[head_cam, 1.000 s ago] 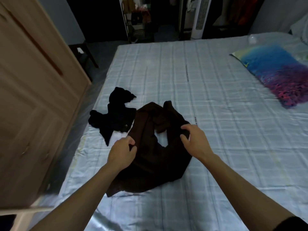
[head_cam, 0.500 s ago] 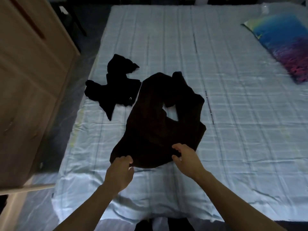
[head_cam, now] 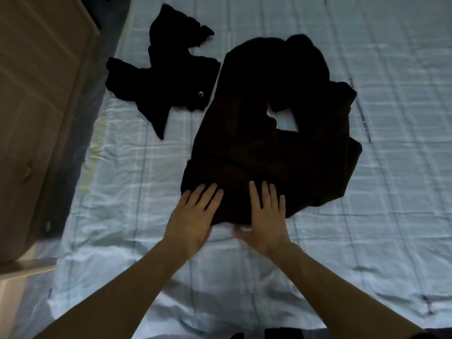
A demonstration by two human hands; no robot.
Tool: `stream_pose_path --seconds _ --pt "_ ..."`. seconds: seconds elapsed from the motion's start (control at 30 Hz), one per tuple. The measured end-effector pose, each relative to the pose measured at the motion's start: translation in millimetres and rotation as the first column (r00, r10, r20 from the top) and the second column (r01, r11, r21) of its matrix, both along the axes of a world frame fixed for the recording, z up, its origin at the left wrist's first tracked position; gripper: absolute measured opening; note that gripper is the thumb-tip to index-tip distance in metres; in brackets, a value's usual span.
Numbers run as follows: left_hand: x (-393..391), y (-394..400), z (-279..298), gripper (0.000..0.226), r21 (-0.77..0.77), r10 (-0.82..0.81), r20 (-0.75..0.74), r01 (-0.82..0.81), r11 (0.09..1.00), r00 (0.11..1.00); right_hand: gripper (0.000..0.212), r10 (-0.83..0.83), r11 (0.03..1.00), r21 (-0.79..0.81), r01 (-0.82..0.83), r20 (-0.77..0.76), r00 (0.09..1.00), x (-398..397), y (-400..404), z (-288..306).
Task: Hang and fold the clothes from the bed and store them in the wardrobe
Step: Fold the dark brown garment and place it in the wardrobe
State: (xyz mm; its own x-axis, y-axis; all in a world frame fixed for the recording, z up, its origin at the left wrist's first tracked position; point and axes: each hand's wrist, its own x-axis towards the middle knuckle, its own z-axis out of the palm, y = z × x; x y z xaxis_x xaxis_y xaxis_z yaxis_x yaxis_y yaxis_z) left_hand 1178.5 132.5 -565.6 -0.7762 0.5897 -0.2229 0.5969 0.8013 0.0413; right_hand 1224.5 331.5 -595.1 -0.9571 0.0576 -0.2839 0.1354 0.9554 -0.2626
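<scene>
Both hands lie flat, palms down, on the near edge of a dark brown garment [head_cam: 256, 148] spread on the bed [head_cam: 391, 216]. The left hand [head_cam: 193, 216] has its fingers straight and slightly fanned, the tips pressing the cloth's near-left corner while the heel of the palm sits on the pale checked sheet. The right hand [head_cam: 265, 216] lies just beside it, fingers straight and close together — holding nothing, only pressing down on the fabric. A narrow strip of garment shows between the two hands.

From the hands the brown garment runs away up the bed, then curls round to the right, leaving a small gap of sheet showing through its middle. Its folds are too dark to tell which part is which.

Beyond the left hand and further off to that side lies a black garment [head_cam: 166, 79], crumpled, with a small metal ring or snap catching the light. It comes very close to the brown one along one edge — whether they touch cannot be told.

Well out past the left hand stands the wooden wardrobe [head_cam: 36, 106], at the side of the bed.
</scene>
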Motion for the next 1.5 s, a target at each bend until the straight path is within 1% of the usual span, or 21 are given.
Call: stream_pose_path --seconds 0.1,0.2,0.27,0.3,0.33,0.4,0.5,0.53,0.63,0.7,0.77,0.83,0.93,1.07,1.2,1.33,1.43,1.5 --pt "-11.2 5.5 -6.2 0.08 -0.016 -0.034 -0.056 0.033 0.999 0.998 0.116 -0.035 0.998 0.058 0.04 -0.085 0.996 -7.5 -3.6 -5.7" --pt "-11.5 6.0 -0.5 0.083 -0.02 -0.051 -0.088 0.049 0.999 0.995 0.097 -0.038 0.998 0.047 0.043 -0.102 0.994 -5.0 0.4 -0.6" --pt "-10.4 3.4 9.5 0.079 0.087 -0.053 -0.122 0.064 0.994 0.991 0.085 -0.048 0.999 -0.028 0.046 -0.102 0.994 -7.0 11.2 9.9" --pt "-9.7 1.9 16.9 0.076 0.156 -0.047 -0.112 0.064 0.986 0.993 0.081 -0.051 0.996 -0.081 0.044 -0.087 0.995 -9.2 17.8 17.1" --pt "-8.9 0.8 25.2 0.074 0.214 -0.039 -0.089 0.057 0.975 0.995 0.079 -0.054 0.99 -0.136 0.045 -0.063 0.997 -11.3 24.3 25.4" --pt "-7.0 0.6 45.8 0.073 0.282 -0.015 -0.018 0.02 0.959 1.0 0.075 -0.082 0.968 -0.238 0.078 -0.006 0.997 -13.8 34.2 45.9" --pt "-9.5 9.6 90.2 0.065 0.329 0.053 0.105 -0.085 0.94 0.993 0.076 -0.126 0.939 -0.32 0.124 0.014 0.992 -9.4 37.0 82.9" --pt "-12.9 14.5 106.8 0.061 0.325 0.066 0.148 -0.111 0.939 0.987 0.082 -0.118 0.943 -0.312 0.118 0.016 0.993 -6.2 34.3 96.8" --pt "-20.1 30.0 158.1 0.053 0.348 0.109 0.27 -0.203 0.915 0.957 0.109 -0.091 0.972 -0.217 0.093 0.016 0.996 12.8 17.3 137.6" --pt "-23.2 41.7 192.6 0.052 0.392 0.146 0.289 -0.256 0.884 0.946 0.115 -0.135 0.968 -0.224 0.115 -0.076 0.988 23.4 6.9 168.3" --pt "-29.4 52.5 227.6 0.05 0.456 0.2 0.315 -0.332 0.826 0.928 0.114 -0.194 0.955 -0.259 0.142 -0.186 0.963 27.1 1.7 202.5" --pt "-39.2 63.1 263.1 0.043 0.51 0.236 0.371 -0.409 0.757 0.898 0.111 -0.238 0.945 -0.286 0.157 -0.278 0.931 26.6 1.2 234.4" --pt "-52.0 74.8 314.0 0.035 0.557 0.244 0.423 -0.463 0.689 0.873 0.11 -0.21 0.957 -0.262 0.123 -0.339 0.917 22.7 2.5 277.3" --pt "-61.3 82.5 380.5 0.032 0.601 0.229 0.42 -0.458 0.655 0.878 0.107 -0.203 0.965 -0.241 0.107 -0.423 0.883 8.0 17.3 331.1" --pt "-63.8 81.3 446.1 0.026 0.69 0.187 0.398 -0.427 0.584 0.898 0.101 -0.2 0.967 -0.244 0.076 -0.536 0.82 -3.3 24.3 385.9" --pt "-57.7 76.1 485.8 0.026 0.748 0.155 0.383 -0.404 0.527 0.911 0.095 -0.213 0.948 -0.317 0.016 -0.599 0.772 -13.7 18.4 428.6" --pt "-51.9 65.8 501.2 0.027 0.77 0.137 0.352 -0.369 0.521 0.926 0.078 -0.192 0.938 -0.344 -0.053 -0.64 0.744 -20.1 9.9 450.6" --pt "-50.3 52.9 503.7 0.028 0.763 0.128 0.294 -0.313 0.565 0.947 0.071 -0.139 0.951 -0.301 -0.073 -0.626 0.767 -20.0 7.6 457.7"
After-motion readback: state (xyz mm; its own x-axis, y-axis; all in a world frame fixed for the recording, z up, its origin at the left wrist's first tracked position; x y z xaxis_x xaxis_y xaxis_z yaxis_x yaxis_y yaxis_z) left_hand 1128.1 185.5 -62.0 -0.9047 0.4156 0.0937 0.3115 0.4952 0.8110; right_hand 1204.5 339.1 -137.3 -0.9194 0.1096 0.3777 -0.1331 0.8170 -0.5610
